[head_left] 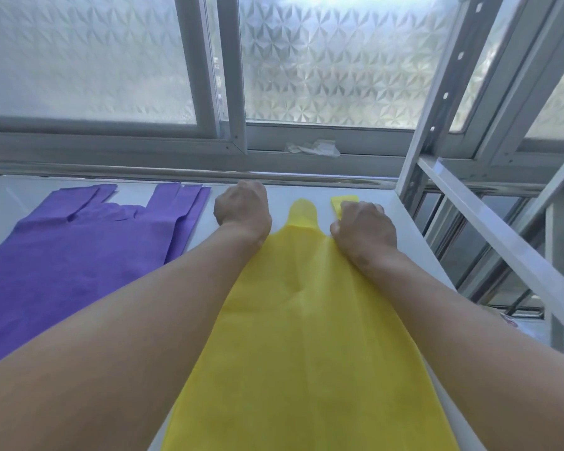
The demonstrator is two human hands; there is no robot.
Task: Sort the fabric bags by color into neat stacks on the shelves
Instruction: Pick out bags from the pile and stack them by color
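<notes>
Both bare forearms outstretched, left hand [243, 209] and right hand [365, 229] knuckles-up, fingers curled under.

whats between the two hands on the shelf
In the head view, a rounded handle of the yellow bag lies between the left hand and the right hand, on the white shelf.

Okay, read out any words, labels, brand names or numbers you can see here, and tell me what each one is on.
No readable text in this view.
The yellow bag and the purple bags are plain fabric with no print.
The window glass has only an embossed pattern, and the shelf post only holes.
The crumpled white scrap on the window rail shows no legible marking.
The parts of the bag under the left hand and right hand cannot be checked.
</notes>
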